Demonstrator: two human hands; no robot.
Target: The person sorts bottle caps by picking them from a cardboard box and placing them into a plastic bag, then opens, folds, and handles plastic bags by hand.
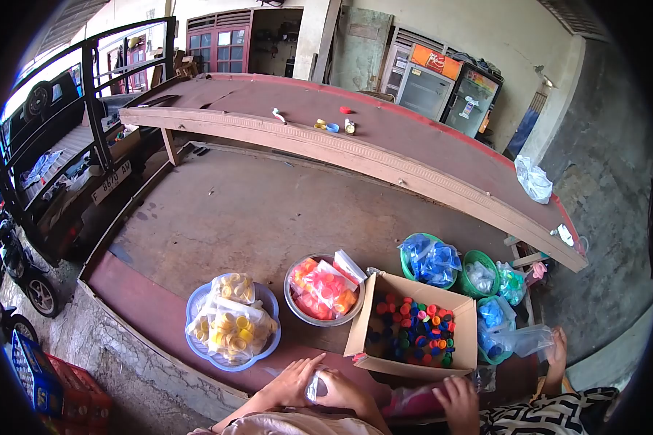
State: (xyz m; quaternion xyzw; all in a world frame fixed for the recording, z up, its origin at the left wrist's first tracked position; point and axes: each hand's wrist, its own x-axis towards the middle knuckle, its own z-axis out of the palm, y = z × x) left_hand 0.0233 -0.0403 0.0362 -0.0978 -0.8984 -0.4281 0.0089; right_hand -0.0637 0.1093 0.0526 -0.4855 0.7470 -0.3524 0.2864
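Close to my body at the bottom middle, my left hand (292, 381) and my right hand (345, 392) are pressed together. Between them shows a small clear plastic piece (315, 386), partly covered by my fingers. Just ahead of my hands, a blue basket (193, 335) holds bags of yellow and cream caps (233, 330). A metal bowl (294, 308) beside it carries bags of red and orange caps (325, 288). To the right, an open cardboard box (463, 308) contains loose red, blue and green caps (413, 326).
A co-worker at the right has one hand (460, 403) near the box and another hand (556, 349) at a clear bag (526, 339). Green baskets (469, 264) with bagged blue and clear items stand behind. A raised shelf (326, 140) spans the back; crates (51, 380) sit lower left.
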